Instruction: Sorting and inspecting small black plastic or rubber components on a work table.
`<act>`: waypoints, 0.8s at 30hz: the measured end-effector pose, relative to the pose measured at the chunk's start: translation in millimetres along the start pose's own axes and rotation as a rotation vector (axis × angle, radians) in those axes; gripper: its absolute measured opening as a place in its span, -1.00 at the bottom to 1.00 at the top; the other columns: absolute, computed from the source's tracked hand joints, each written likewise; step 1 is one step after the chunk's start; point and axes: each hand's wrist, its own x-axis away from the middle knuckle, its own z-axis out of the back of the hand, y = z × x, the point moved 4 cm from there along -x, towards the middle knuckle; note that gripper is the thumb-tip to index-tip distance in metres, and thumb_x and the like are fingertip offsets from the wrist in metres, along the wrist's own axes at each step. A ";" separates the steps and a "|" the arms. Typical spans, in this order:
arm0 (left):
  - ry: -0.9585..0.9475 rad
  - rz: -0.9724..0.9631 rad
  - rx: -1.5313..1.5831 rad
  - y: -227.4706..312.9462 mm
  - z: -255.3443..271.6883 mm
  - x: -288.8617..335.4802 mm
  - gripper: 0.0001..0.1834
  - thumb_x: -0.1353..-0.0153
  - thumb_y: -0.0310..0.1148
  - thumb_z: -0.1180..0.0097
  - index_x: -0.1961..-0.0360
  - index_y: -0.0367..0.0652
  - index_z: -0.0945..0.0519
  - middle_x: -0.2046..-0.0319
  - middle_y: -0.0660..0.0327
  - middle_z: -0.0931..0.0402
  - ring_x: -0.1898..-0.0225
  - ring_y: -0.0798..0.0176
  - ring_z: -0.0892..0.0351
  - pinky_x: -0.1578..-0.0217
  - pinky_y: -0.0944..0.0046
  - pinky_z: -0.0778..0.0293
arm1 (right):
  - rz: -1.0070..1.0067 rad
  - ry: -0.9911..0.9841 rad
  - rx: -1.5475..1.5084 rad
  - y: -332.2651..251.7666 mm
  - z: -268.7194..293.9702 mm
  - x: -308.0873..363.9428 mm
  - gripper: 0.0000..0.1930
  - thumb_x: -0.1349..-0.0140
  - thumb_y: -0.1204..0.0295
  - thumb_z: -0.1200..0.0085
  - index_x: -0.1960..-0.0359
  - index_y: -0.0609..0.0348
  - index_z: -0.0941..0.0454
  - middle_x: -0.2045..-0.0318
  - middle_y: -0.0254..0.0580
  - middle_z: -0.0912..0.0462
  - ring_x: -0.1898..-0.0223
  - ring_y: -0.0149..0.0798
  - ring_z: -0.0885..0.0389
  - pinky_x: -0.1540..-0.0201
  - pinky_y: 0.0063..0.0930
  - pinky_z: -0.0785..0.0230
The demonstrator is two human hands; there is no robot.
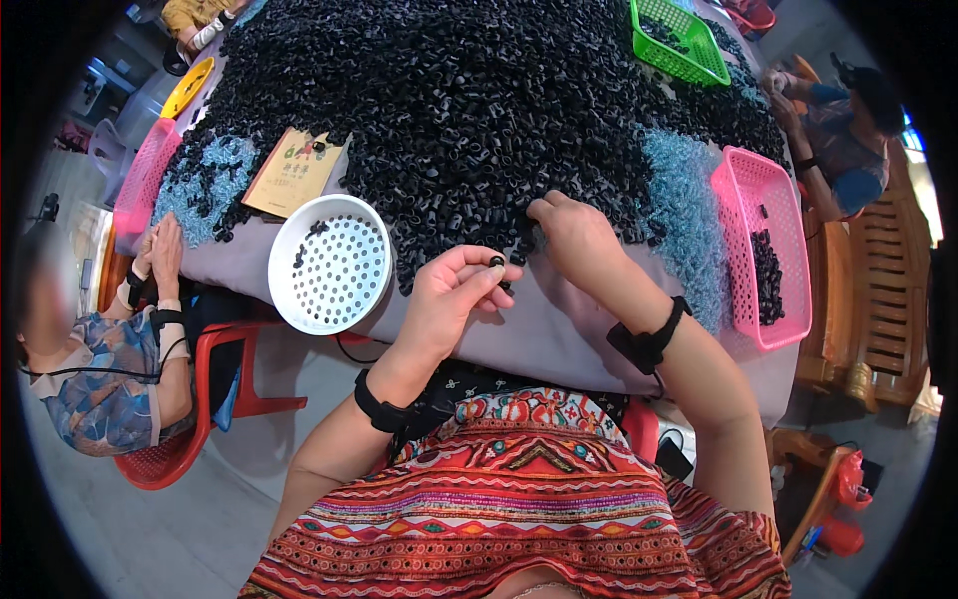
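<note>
Close to the table's near edge, my left hand [454, 299] pinches a small black ring-shaped plastic part [497, 262] between thumb and fingers. More dark bits show by its fingertips. My right hand [581, 240] reaches in from the right, its fingers drawn together at the near edge of a big pile of black plastic parts [459, 130]. Whatever lies in those fingers is hidden. Left of my left hand stands a white round colander [344, 265], with a few black parts inside.
Clear bluish small parts [684, 215] lie beside a pink basket [733, 270] holding black parts. A notebook [289, 175] lies behind the colander. Farther off are a green basket [689, 60], another pink basket [150, 175] and a yellow tray [188, 88]. Other people sit around the table.
</note>
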 end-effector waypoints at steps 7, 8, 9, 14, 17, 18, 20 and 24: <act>-0.011 -0.012 -0.061 2.9 -2.2 -5.1 -0.80 -0.33 -0.43 -0.09 0.07 -0.26 -0.53 0.18 0.08 -0.68 0.38 0.43 -0.65 0.35 0.49 -0.51 | 0.003 0.108 -0.235 12.4 7.2 10.6 -0.67 0.08 0.67 -0.05 0.21 0.20 -0.61 0.26 -0.07 -0.57 0.24 -0.04 -0.61 0.21 -0.27 -0.47; -0.012 -0.007 -0.062 2.5 -3.1 -3.8 -0.80 -0.33 -0.43 -0.09 0.07 -0.26 -0.53 0.18 0.08 -0.68 0.38 0.43 -0.65 0.35 0.49 -0.51 | -0.001 0.107 -0.237 12.8 9.2 13.3 -0.67 0.08 0.67 -0.05 0.21 0.20 -0.61 0.26 -0.07 -0.57 0.24 -0.04 -0.61 0.21 -0.27 -0.47; -0.012 -0.001 -0.051 2.3 -3.9 -3.4 -0.80 -0.33 -0.43 -0.08 0.07 -0.26 -0.53 0.18 0.08 -0.68 0.38 0.43 -0.65 0.35 0.49 -0.50 | -0.043 0.099 -0.333 13.5 13.6 14.3 -0.67 0.09 0.69 -0.04 0.22 0.22 -0.61 0.28 -0.09 -0.56 0.27 -0.09 -0.60 0.23 -0.32 -0.45; -0.027 0.028 -0.051 -5.6 -4.0 -5.3 -0.80 -0.34 -0.44 -0.08 0.06 -0.26 -0.53 0.18 0.08 -0.68 0.38 0.43 -0.64 0.35 0.50 -0.50 | -0.147 0.053 -0.585 22.6 16.2 31.6 -0.67 0.09 0.64 -0.06 0.21 0.21 -0.63 0.26 -0.04 -0.55 0.25 0.01 -0.61 0.18 -0.25 -0.46; -0.046 0.035 -0.063 -6.9 -6.6 -6.5 -0.80 -0.34 -0.44 -0.07 0.06 -0.26 -0.53 0.18 0.08 -0.68 0.38 0.44 -0.64 0.35 0.50 -0.50 | -0.112 -0.021 -0.438 23.4 12.6 40.2 -0.66 0.08 0.63 -0.08 0.18 0.20 -0.63 0.27 -0.04 -0.56 0.25 0.05 -0.61 0.17 -0.22 -0.47; -0.051 0.036 -0.060 -6.4 -6.6 -5.7 -0.81 -0.34 -0.44 -0.07 0.06 -0.26 -0.52 0.18 0.08 -0.68 0.38 0.44 -0.64 0.35 0.50 -0.50 | -0.112 0.024 -0.388 18.9 16.0 41.6 -0.67 0.06 0.63 -0.09 0.18 0.20 -0.63 0.28 -0.04 -0.56 0.23 0.06 -0.61 0.17 -0.19 -0.47; -0.050 0.037 -0.060 -4.1 -5.6 -3.4 -0.81 -0.34 -0.45 -0.07 0.06 -0.27 -0.52 0.18 0.08 -0.68 0.38 0.44 -0.64 0.35 0.50 -0.50 | -0.109 0.068 -0.341 11.6 23.3 37.5 -0.68 0.05 0.62 -0.10 0.18 0.20 -0.62 0.28 -0.05 -0.57 0.21 0.07 -0.61 0.16 -0.17 -0.47; -0.008 0.000 -0.084 1.6 2.4 -0.2 -0.80 -0.34 -0.46 -0.07 0.05 -0.28 -0.51 0.18 0.08 -0.68 0.38 0.42 -0.65 0.36 0.49 -0.52 | 0.006 0.089 -0.316 2.2 22.9 19.6 -0.66 0.09 0.70 -0.08 0.21 0.22 -0.62 0.31 -0.07 -0.58 0.26 0.01 -0.62 0.20 -0.25 -0.49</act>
